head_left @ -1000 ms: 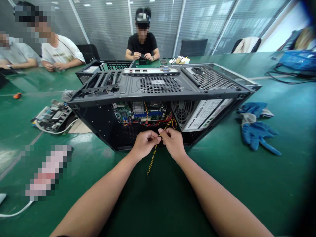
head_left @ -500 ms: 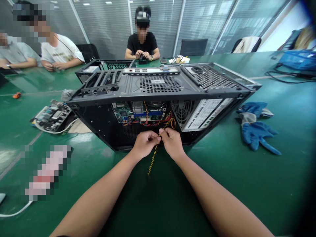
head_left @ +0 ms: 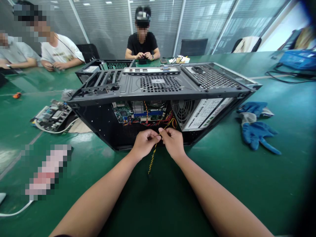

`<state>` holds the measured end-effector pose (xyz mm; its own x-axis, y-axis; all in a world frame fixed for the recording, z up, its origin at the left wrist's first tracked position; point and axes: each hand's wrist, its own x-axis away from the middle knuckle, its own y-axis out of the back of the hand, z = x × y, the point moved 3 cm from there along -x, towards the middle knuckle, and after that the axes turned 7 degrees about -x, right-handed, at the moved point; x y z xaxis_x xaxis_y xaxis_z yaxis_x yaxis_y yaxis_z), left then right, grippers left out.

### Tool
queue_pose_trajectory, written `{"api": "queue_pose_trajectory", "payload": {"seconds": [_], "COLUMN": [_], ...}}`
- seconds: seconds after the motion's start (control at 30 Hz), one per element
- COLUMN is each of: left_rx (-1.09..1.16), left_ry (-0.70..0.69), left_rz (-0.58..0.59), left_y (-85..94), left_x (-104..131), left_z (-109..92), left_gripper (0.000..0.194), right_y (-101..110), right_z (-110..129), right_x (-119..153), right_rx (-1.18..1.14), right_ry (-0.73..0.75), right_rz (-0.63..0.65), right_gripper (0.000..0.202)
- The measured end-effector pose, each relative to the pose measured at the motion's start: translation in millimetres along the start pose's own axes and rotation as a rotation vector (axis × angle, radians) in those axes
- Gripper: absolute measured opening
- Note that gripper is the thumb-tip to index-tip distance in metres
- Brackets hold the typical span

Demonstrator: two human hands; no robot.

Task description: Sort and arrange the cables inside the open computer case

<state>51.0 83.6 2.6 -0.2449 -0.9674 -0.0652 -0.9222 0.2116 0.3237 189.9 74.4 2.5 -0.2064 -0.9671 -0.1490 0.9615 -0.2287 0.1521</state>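
Cable [head_left: 152,158] pinched by left hand [head_left: 144,144] and right hand [head_left: 173,142] | risk: insulation scraped | likely cause: cable pulled taut over case [head_left: 158,96] edge

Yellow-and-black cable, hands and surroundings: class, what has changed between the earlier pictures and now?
The cable's hanging end has swung very slightly right. Across the table, the other person's hands have drawn a little closer together. The left hand and right hand still pinch the cable; nothing was let go. The computer case and blue gloves stayed put.
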Motion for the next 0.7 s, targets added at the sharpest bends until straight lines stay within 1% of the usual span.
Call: {"api": "queue_pose_trajectory", "payload": {"seconds": [0.17,0.33,0.57,0.7], "left_rx": [0.004,-0.027,-0.043,-0.024], "left_ry": [0.018,0.012,-0.023,-0.017], "left_rz": [-0.006,0.028,0.103,0.070], "left_y": [-0.6,0.1,0.8,1.8], "left_x": [-0.4,-0.6,0.3,1.2], "left_z": [1.4,-1.2,-3.5,-3.5], "left_gripper": [0.024,0.018,0.016,0.016], "right_y": [-1.4,-3.1,-3.3,-1.8], "right_z": [0.8,-3.3,-8.0,-8.1], "right_x": [-0.3,-3.9,-6.4,-5.2], "right_rx": [-0.005,-0.038,-0.114,-0.115], "right_ry": [0.021,0.015,0.007,-0.020], "right_rz": [0.019,0.056,0.123,0.106], "right_gripper": [0.039,0.031,0.033,0.037]}}
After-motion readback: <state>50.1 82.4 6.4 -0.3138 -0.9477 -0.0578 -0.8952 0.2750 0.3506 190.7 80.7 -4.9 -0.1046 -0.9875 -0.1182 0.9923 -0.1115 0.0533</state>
